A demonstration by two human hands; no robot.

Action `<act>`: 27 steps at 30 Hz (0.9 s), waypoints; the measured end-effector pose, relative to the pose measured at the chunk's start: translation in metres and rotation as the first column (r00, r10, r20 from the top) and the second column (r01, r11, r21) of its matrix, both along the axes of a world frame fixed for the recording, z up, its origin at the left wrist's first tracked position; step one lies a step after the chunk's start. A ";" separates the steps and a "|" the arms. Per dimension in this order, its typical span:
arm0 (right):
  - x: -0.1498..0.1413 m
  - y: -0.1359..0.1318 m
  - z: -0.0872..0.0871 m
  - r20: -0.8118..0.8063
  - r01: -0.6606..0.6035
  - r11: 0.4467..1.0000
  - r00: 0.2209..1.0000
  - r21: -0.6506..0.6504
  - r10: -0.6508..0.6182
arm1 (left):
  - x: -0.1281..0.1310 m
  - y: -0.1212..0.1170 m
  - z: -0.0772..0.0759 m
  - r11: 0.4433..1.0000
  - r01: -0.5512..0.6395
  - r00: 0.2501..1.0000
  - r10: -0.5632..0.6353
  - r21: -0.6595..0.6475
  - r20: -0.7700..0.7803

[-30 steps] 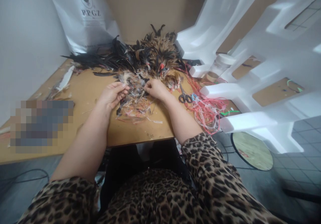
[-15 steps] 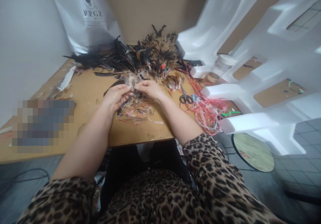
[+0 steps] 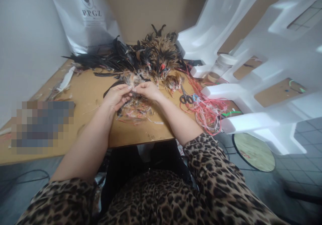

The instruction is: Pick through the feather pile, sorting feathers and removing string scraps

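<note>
My left hand [image 3: 117, 96] is closed in a pinch on a small bunch of feathers [image 3: 131, 79], pale and fluffy at the top. From the right, my right hand [image 3: 148, 90] pinches at the same bunch, its fingertips meeting those of the left. What exactly lies between the fingertips is too small to see. Beneath both hands spreads a loose heap of feather scraps and thin pinkish strands [image 3: 137, 113]. Behind them lie long black feathers [image 3: 100, 62] and an upright mass of brown feathers [image 3: 162, 45] with a bit of red at its base.
Black-handled scissors [image 3: 186, 98] lie right of my hands, beside a tangle of red and white plastic strips [image 3: 208, 112]. White foam packing [image 3: 241, 121] and a clear jar [image 3: 223, 63] stand at the right. A white bag [image 3: 88, 30] stands behind; a blurred-out patch [image 3: 42, 126] covers the left.
My right hand has moved left from the feather heap to meet my left hand's fingertips. Over the last half second both hands have stayed nearly in place.
</note>
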State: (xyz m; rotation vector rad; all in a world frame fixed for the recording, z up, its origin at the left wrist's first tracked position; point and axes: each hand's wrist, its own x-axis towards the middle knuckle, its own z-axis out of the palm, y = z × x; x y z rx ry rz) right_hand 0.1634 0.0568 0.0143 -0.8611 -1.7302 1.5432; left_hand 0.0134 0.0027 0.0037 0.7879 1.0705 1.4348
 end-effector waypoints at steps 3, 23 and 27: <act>0.000 0.000 0.000 -0.008 -0.001 1.000 1.000 -0.019 0.001 | 0.000 -0.001 0.001 1.000 0.013 1.000 -0.013 -0.011 0.002; 0.004 0.004 -0.001 0.122 0.005 0.905 0.991 0.426 -0.062 | -0.004 0.003 -0.003 1.000 0.022 0.999 -0.021 -0.019 0.028; 0.005 -0.003 0.002 0.219 -0.032 0.739 0.963 0.673 -0.158 | -0.006 0.004 -0.006 0.997 0.058 0.996 -0.055 -0.050 0.077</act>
